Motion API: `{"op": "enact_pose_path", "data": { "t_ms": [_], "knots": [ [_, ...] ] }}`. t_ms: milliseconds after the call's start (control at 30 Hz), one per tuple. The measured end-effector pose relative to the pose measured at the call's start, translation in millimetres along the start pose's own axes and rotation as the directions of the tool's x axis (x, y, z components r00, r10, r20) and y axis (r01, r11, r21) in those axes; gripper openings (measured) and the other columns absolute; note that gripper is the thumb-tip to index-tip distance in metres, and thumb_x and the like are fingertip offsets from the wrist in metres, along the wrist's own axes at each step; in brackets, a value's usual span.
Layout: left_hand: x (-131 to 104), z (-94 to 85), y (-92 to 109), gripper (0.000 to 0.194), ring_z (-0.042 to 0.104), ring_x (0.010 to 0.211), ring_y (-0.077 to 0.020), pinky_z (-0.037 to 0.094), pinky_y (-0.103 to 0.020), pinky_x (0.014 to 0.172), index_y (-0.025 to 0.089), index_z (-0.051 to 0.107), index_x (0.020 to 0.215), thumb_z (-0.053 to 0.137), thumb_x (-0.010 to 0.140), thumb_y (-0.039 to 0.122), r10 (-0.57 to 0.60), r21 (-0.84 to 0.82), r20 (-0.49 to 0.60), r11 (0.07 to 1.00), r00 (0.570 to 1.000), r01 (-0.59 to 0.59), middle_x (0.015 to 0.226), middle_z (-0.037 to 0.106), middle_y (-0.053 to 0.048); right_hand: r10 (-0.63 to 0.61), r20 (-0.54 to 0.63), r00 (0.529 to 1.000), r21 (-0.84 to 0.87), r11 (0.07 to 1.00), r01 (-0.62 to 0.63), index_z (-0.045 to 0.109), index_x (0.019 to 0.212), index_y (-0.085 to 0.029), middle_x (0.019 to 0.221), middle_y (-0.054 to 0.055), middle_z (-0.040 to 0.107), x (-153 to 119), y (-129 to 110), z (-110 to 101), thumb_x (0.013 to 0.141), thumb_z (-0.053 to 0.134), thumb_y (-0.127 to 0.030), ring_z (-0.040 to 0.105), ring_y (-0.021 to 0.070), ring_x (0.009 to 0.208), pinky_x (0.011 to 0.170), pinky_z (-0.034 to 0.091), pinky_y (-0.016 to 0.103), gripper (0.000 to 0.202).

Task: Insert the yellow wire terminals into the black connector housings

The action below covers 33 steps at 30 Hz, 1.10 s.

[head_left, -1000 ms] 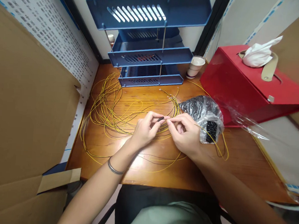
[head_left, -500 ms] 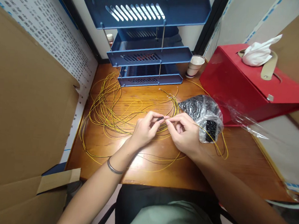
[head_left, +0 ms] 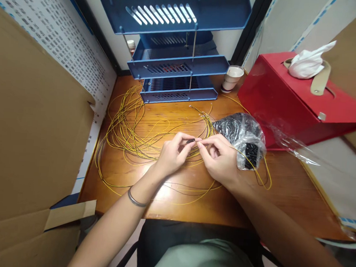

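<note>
Between the thumb and fingers of my left hand [head_left: 174, 152] is a small black connector housing [head_left: 190, 141]. My right hand [head_left: 219, 157] is closed in a pinch right beside it, fingertips almost meeting those of the left. A yellow wire [head_left: 249, 159] comes out behind the right hand and loops down to the right with a dark one; its end at the fingertips is too small to see. Under and beyond both hands lies a loose bundle of yellow and dark wires [head_left: 117, 133], with small metal ends near the right side of the coil.
A clear plastic bag [head_left: 242, 130] of black pieces lies just right of my right hand. Behind stand a blue tiered file tray [head_left: 178, 66] and a paper cup [head_left: 232, 78]. A red tissue box [head_left: 278, 100] is at the right, a cardboard panel [head_left: 30, 111] at the left.
</note>
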<state>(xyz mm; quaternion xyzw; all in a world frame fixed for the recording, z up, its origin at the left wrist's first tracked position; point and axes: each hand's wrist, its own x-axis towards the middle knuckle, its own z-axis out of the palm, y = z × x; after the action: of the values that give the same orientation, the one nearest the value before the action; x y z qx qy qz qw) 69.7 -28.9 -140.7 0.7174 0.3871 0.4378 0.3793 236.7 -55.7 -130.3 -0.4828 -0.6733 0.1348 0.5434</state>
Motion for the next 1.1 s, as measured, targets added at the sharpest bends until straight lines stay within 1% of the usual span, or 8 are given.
{"op": "enact_pose_path", "data": {
  "t_ms": [200,333,467,567,733,867,1000,1100],
  "knots": [
    [0.2,-1.3,0.9,0.013,0.074,0.08,-0.0152,0.055,-0.024,0.07,0.019,0.06,0.105,0.06,0.096,0.029,0.0,0.079,-0.045,0.997,0.999,0.004,0.101,0.078,-0.008,0.004,-0.006,1.0,-0.015,1.0,-0.004,0.069,0.086,-0.019,0.081,0.002,0.066,0.6,0.4,-0.6,0.089,0.067,-0.017,0.04,0.0058,0.045,0.044,0.034,0.025,0.004],
    [1.7,-2.4,3.6,0.009,0.066,0.062,-0.0105,0.051,-0.021,0.061,0.018,0.061,0.098,0.059,0.095,0.026,-0.039,0.035,-0.069,0.999,0.997,0.042,0.086,0.077,-0.004,0.008,-0.016,1.0,-0.019,1.0,-0.009,0.068,0.082,-0.018,0.079,0.001,0.064,0.7,0.8,-0.8,0.088,0.067,-0.017,0.041,0.0062,0.046,0.045,0.034,0.026,0.006],
    [4.1,-2.6,4.9,0.008,0.061,0.056,-0.0099,0.047,-0.02,0.055,0.017,0.066,0.089,0.06,0.088,0.022,-0.035,0.0,-0.069,0.999,0.997,0.035,0.069,0.069,0.0,0.061,-0.007,0.998,0.012,0.998,-0.061,0.068,0.082,-0.018,0.077,0.001,0.063,0.6,1.1,-1.9,0.088,0.068,-0.017,0.043,0.007,0.048,0.049,0.037,0.027,0.006],
    [5.4,-2.1,2.9,0.013,0.057,0.053,-0.0095,0.045,-0.02,0.053,0.016,0.073,0.085,0.06,0.085,0.02,-0.016,0.0,-0.068,1.0,0.998,0.016,0.065,0.069,0.0,0.114,0.011,0.993,0.049,0.992,-0.115,0.068,0.08,-0.019,0.076,0.0,0.062,1.7,0.6,-3.2,0.088,0.068,-0.02,0.044,0.0079,0.05,0.05,0.037,0.027,0.008],
    [5.4,-0.2,2.1,0.019,0.062,0.056,-0.0105,0.049,-0.021,0.054,0.015,0.078,0.095,0.063,0.089,0.025,-0.087,-0.134,-0.02,0.988,0.996,0.083,0.071,0.074,-0.003,0.167,0.051,0.985,0.094,0.981,-0.171,0.068,0.078,-0.02,0.074,0.0,0.062,4.1,-0.2,-3.7,0.088,0.068,-0.025,0.044,0.0085,0.05,0.048,0.036,0.026,0.012],
    [5.3,0.9,4.6,0.023,0.066,0.061,-0.0116,0.052,-0.022,0.056,0.015,0.077,0.103,0.071,0.087,0.031,-0.099,-0.159,-0.019,0.983,0.995,0.094,0.084,0.077,-0.006,0.175,0.067,0.982,0.12,0.976,-0.183,0.068,0.077,-0.019,0.073,0.0,0.061,4.5,0.4,-3.5,0.087,0.069,-0.024,0.044,0.0083,0.051,0.048,0.035,0.025,0.011],
    [4.8,0.4,5.0,0.018,0.071,0.073,-0.0151,0.057,-0.025,0.069,0.016,0.077,0.093,0.068,0.091,0.031,-0.035,-0.102,-0.04,0.994,0.999,0.031,0.085,0.079,-0.006,0.167,0.071,0.983,0.122,0.977,-0.174,0.068,0.077,-0.018,0.072,-0.001,0.061,4.4,0.8,-3.5,0.087,0.069,-0.022,0.044,0.0078,0.051,0.049,0.035,0.025,0.011],
    [4.4,-0.6,4.7,0.019,0.072,0.075,-0.0152,0.056,-0.025,0.075,0.016,0.076,0.088,0.065,0.094,0.03,0.033,-0.013,-0.054,0.999,0.998,-0.034,0.083,0.078,-0.006,0.165,0.072,0.984,0.11,0.979,-0.172,0.068,0.077,-0.019,0.074,-0.001,0.062,3.9,0.7,-3.2,0.088,0.069,-0.023,0.044,0.0077,0.051,0.049,0.035,0.026,0.012]
  ]
}}
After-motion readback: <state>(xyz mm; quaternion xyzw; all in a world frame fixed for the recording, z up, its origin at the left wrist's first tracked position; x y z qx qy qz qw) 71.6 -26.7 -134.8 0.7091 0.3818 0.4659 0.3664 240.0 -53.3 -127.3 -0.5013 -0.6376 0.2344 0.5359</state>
